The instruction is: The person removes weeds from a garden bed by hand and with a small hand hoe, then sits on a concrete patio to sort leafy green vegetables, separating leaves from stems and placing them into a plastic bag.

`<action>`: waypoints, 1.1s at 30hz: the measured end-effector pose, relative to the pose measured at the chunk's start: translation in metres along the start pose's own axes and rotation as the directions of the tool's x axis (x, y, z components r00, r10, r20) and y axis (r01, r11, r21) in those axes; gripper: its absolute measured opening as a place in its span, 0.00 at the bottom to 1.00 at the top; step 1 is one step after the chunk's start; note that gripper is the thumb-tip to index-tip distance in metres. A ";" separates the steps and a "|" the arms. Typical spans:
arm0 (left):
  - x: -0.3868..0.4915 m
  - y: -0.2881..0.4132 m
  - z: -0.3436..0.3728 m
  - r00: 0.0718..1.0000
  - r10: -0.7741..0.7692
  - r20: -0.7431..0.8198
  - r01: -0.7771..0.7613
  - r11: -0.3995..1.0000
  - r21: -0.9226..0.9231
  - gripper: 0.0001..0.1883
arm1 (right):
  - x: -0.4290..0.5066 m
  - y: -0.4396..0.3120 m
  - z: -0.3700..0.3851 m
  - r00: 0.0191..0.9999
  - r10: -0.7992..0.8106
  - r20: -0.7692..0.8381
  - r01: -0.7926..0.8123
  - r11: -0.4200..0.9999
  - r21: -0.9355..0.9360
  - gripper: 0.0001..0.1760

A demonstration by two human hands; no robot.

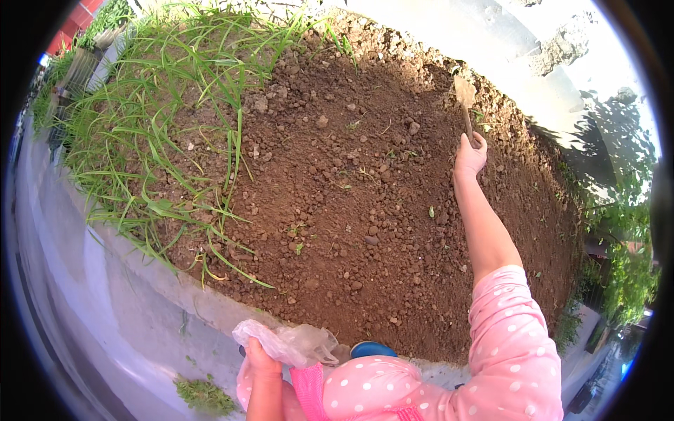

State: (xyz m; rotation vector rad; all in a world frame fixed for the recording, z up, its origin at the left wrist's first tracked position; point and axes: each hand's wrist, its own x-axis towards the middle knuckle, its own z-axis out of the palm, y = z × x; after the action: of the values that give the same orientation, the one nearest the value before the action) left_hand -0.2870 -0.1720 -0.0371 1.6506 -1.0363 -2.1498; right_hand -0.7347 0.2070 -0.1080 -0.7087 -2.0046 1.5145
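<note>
My right hand reaches far out over the brown soil bed, gripping the handle of a small hand trowel. Its flat, dirt-covered blade points away from me, at the soil near the bed's far right edge. Whether the blade touches the ground is hard to tell. Close to my body, my left hand holds a crumpled, translucent plastic bag. The bag hangs by the near edge of the bed; its contents cannot be made out.
Long green leafy plants fill the bed's left side. A concrete border runs along the near side. Uprooted-looking greens lie on the pavement at lower left. One blue shoe tip shows below me. Sunlit paving lies beyond the bed.
</note>
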 end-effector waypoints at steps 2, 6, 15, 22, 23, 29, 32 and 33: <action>0.003 -0.007 -0.006 0.998 -0.059 0.011 0.059 0.998 0.021 0.11 | 0.023 -0.005 0.055 0.971 0.136 -0.195 -0.135 0.991 0.018 0.18; 0.006 -0.009 -0.009 0.998 -0.055 0.011 0.055 0.998 -0.001 0.11 | -0.078 -0.070 0.180 0.953 0.304 0.016 -0.304 0.951 0.046 0.19; 0.020 0.004 -0.035 0.990 -0.081 0.115 0.097 0.986 -0.138 0.14 | -0.094 -0.118 0.233 0.775 0.069 0.628 -0.062 0.998 -0.033 0.14; 0.011 0.005 -0.057 0.979 -0.174 0.102 0.193 0.957 -0.216 0.14 | -0.076 -0.111 0.200 0.994 0.104 -0.021 -0.104 0.918 -0.383 0.16; 0.010 0.005 -0.056 0.980 -0.179 0.083 0.193 0.960 -0.205 0.14 | -0.078 -0.106 0.214 0.989 0.146 0.010 -0.136 0.942 -0.305 0.14; 0.021 0.012 -0.063 0.986 -0.136 0.098 0.150 0.976 -0.160 0.14 | -0.101 -0.136 0.286 0.745 0.150 0.650 -0.186 0.982 -0.014 0.14; 0.020 0.021 -0.059 0.988 -0.150 0.046 0.155 0.980 -0.125 0.15 | -0.084 -0.131 0.260 0.830 -0.103 0.548 0.359 0.851 -0.384 0.16; 0.020 0.022 -0.059 0.986 -0.148 0.078 0.158 0.977 -0.145 0.14 | -0.065 -0.122 0.242 0.882 -0.087 0.463 0.334 0.808 -0.485 0.16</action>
State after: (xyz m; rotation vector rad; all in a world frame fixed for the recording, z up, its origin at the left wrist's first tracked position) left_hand -0.2451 -0.2227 -0.0442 1.6461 -0.7633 -2.3323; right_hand -0.8644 -0.0341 -0.0530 -0.3420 -2.8059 0.9961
